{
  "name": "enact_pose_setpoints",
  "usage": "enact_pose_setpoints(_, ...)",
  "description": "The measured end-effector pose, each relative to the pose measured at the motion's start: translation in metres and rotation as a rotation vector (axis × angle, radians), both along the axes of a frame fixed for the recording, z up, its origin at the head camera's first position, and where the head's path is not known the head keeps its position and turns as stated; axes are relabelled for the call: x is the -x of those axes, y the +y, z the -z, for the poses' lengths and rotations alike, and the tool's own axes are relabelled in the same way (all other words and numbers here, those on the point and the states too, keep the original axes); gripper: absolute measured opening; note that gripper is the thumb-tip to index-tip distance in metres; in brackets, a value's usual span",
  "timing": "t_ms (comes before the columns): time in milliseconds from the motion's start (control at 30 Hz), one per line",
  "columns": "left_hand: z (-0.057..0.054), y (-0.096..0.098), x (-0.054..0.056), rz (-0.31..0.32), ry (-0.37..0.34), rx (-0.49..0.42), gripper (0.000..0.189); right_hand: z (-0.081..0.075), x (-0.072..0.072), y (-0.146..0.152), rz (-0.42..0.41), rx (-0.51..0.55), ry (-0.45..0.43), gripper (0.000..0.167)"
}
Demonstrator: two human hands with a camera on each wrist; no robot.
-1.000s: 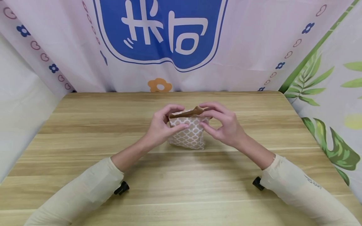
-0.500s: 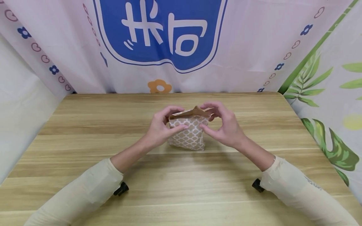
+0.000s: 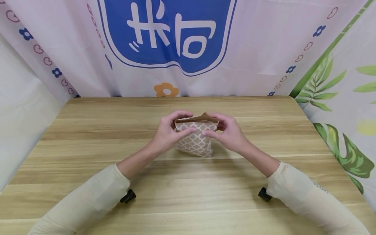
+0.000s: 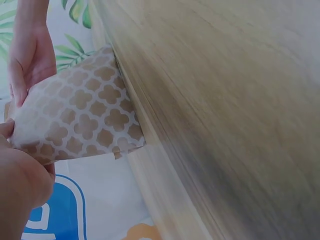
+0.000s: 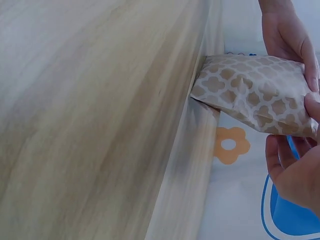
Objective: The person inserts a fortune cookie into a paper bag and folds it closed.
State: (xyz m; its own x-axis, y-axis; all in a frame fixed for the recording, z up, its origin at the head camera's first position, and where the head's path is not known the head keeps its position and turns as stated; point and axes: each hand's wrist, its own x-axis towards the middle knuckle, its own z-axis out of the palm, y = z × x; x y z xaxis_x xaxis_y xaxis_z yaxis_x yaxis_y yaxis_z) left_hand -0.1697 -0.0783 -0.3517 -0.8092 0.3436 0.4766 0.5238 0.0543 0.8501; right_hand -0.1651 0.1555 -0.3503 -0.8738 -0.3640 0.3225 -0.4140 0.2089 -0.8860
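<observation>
The bare left hand [image 3: 167, 133] clamps a white-latticed tan paper bag [image 3: 194, 143] at 9 o'clock, the bare right hand [image 3: 231, 133] at 3, thumbs front, fingers behind. It is over the 12 o'clock half of the pale wooden table [image 3: 194, 192]. Light, even pressure should spare its parted mouth.

I see the bag [image 3: 194, 140] on the table [image 3: 188, 199], gripped between the left hand [image 3: 169, 133] on its left and the right hand [image 3: 230, 134] on its right; before the grip are the sleeves [image 3: 91, 192], and behind it, past the table, hangs a cloth [image 3: 252, 45]
</observation>
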Motion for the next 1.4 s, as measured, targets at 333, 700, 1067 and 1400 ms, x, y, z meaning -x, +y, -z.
enact_pose_setpoints(333, -0.0025, 0.0058, -0.0028, -0.048, -0.115, -0.046, 0.030, -0.0008, 0.0002, -0.0021, -0.011, 0.126, -0.070, 0.021)
enact_pose_setpoints(700, -0.0033, 0.0068, -0.0046, -0.072, -0.251, -0.089, 0.017, -0.0025, -0.0008, -0.0022, 0.016, 0.109, -0.089, 0.012)
enact_pose_setpoints(1067, 0.0005, 0.0038, -0.0041, -0.062, -0.116, -0.034, 0.043, -0.0017, -0.0038, -0.0017, 0.062, 0.085, -0.034, 0.027)
enact_pose_setpoints(1400, -0.0040, 0.0010, -0.0030, -0.054, -0.047, -0.089, 0.035, -0.0023, -0.0009, 0.0005, 0.001, 0.110, 0.156, 0.029)
